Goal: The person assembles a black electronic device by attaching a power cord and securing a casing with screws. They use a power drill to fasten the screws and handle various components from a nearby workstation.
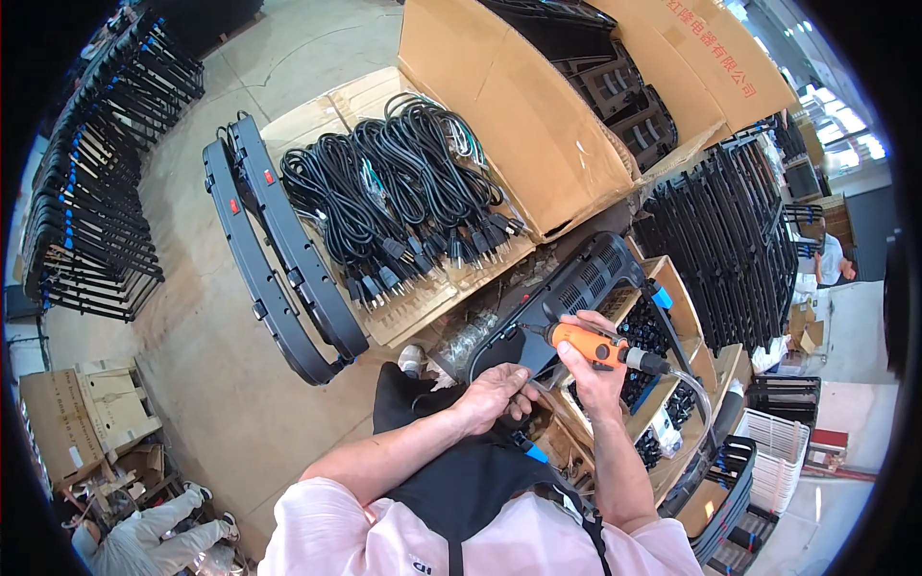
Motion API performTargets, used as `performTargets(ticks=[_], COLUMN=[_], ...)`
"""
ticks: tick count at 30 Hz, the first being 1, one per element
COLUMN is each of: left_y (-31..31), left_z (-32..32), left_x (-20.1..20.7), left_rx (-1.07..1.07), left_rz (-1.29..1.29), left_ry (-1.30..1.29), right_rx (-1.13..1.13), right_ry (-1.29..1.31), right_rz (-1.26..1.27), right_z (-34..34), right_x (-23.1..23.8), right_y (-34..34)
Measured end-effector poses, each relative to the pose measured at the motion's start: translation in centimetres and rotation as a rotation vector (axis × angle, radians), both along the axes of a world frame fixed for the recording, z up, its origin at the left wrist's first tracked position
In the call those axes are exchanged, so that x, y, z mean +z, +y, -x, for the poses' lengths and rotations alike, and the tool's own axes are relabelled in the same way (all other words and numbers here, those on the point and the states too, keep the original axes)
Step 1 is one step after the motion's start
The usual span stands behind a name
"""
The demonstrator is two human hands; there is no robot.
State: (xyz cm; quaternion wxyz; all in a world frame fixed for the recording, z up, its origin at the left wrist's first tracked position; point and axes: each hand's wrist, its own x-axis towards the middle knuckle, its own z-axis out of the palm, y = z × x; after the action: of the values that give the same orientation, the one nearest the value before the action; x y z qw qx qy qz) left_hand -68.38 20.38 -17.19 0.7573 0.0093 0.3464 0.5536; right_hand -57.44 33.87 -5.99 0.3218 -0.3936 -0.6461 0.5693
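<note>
My right hand (597, 384) is wrapped round an orange power screwdriver (588, 344). A clear hose (699, 392) trails from its back end. The tip points left, over a long black plastic housing (578, 290) with vent slots, which lies slanted in front of me. My left hand (492, 397) is at the near edge of that housing, with thumb and fingers pinched together. Whatever sits between those fingertips is too small or hidden to make out.
Bundled black power cords (384, 182) lie on cardboard beyond the housing. Two long curved black housings (288, 259) stand left of them. A large cardboard box (519, 106) stands behind. Wooden bins (706, 331) hold small black parts. Stacked black frames (711, 240) and a person (828, 257) are right.
</note>
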Motion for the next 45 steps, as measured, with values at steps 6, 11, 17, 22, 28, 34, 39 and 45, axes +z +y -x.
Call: performTargets(ticks=[6,11,17,22,28,34,39,45], left_y=[-0.6,-1.6,-1.7,-0.9,0.8,1.1,1.1,1.5], left_z=[1.3,1.0,1.0,1.3,1.6,1.5,1.8,1.7], left_x=[0.4,-0.5,-0.6,-0.1,0.1,-0.3,0.4,0.6], left_rx=[-0.125,-0.101,0.091,0.211,0.315,0.295,0.271,0.335], left_rz=[-0.041,-0.03,0.087,0.116,0.163,0.129,0.132,0.088], left_ry=[0.058,0.134,-0.085,-0.204,-0.353,-0.37,-0.392,-0.513], right_rx=[0.154,0.201,0.144,0.077,0.05,0.027,0.036,0.043], right_ry=[-0.071,-0.092,-0.083,-0.01,0.074,0.043,0.059,-0.004], right_rz=[-0.105,-0.123,-0.03,-0.052,0.087,0.115,0.119,0.049], right_z=[0.8,1.4,1.9,-0.8,-2.5,-2.7,-3.0,-1.9], right_x=[-0.8,-1.2,0.0,2.1,3.2,3.1,2.3,1.1], right_y=[0.5,0.6,0.5,-1.0,-3.0,-3.2,-3.3,-3.7])
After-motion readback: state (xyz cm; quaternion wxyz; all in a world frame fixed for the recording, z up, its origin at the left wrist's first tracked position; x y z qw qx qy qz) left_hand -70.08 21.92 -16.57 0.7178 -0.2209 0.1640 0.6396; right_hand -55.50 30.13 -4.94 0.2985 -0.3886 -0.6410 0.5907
